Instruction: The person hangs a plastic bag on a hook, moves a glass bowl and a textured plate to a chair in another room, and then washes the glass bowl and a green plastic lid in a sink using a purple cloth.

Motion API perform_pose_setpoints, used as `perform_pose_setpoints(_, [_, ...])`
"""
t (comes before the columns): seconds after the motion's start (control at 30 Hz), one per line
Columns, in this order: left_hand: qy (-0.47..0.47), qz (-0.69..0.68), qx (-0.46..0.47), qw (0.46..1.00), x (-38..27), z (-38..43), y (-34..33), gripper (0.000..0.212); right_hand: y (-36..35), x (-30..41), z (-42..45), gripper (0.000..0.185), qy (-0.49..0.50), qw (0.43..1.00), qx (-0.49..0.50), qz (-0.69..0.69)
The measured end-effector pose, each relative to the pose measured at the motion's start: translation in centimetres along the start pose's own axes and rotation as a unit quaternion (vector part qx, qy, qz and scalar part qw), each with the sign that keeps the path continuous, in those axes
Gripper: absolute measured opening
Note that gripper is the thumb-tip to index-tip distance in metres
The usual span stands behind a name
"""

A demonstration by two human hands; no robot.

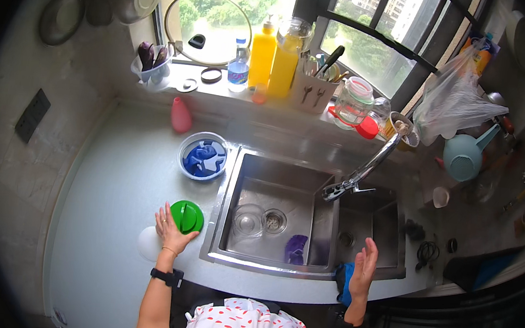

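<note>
My left hand (172, 234) is spread at the near left side of a round green plastic lid (186, 217) with a raised handle. Its thumb and fingers are apart, and whether they touch the lid I cannot tell. Partly under that hand is a round white disc-like thing (148, 243). My right hand (364, 269) is held up with nothing in it, fingers extended, over the sink's front edge. Beside it a blue and black cloth (344, 282) hangs over the counter edge. In the large sink basin (283, 189) lie a clear round lid or bowl (247, 222) and a purple cloth (295, 249).
Behind the green lid stands a bowl (180, 165) with blue cloth in liquid. A pink bottle (181, 115) is farther back. The chrome faucet (360, 172) reaches over the basin divider. Yellow bottles (262, 56), a utensil holder (314, 93) and a glass jar (353, 104) line the windowsill.
</note>
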State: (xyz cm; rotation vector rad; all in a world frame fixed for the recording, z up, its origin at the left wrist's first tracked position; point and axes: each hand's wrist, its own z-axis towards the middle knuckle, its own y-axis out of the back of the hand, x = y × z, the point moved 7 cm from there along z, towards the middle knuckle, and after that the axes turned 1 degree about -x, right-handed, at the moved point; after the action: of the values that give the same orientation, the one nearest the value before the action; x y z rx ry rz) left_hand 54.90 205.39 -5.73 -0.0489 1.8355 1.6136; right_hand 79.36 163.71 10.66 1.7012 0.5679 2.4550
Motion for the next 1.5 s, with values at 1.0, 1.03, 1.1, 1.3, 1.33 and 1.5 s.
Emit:
perform_pose_setpoints(1.0, [0.058,-0.471,0.119,0.872,-0.2,4.3,-1.0,0.088,-10.1,3.0,-3.4,0.055,-0.001,0.979,0.16,-0.123])
perform_pose_setpoints(1.03, [0.167,-0.551,0.228,0.785,-1.4,3.8,-1.1,0.07,-9.4,2.9,-3.4,0.055,-0.008,0.98,0.149,-0.128])
perform_pose_setpoints(1.1, [0.102,-0.802,0.409,0.424,-7.9,2.8,1.0,0.064,-7.9,3.0,-3.1,0.055,-0.022,0.985,0.121,-0.125])
perform_pose_setpoints(1.3, [0.085,-0.724,0.542,0.418,-15.7,0.6,-3.6,0.065,-6.7,1.4,-2.8,0.049,-0.063,0.988,0.123,-0.064])
perform_pose_setpoints(1.33, [-0.046,-0.537,0.442,0.717,-15.8,0.7,-5.4,0.066,-6.9,-0.9,-2.8,0.049,-0.079,0.988,0.121,-0.058])
perform_pose_setpoints(1.5, [-0.329,-0.154,0.104,0.926,-19.6,-2.7,-5.0,0.083,-6.4,-2.1,-2.9,0.052,-0.024,0.976,0.114,-0.186])
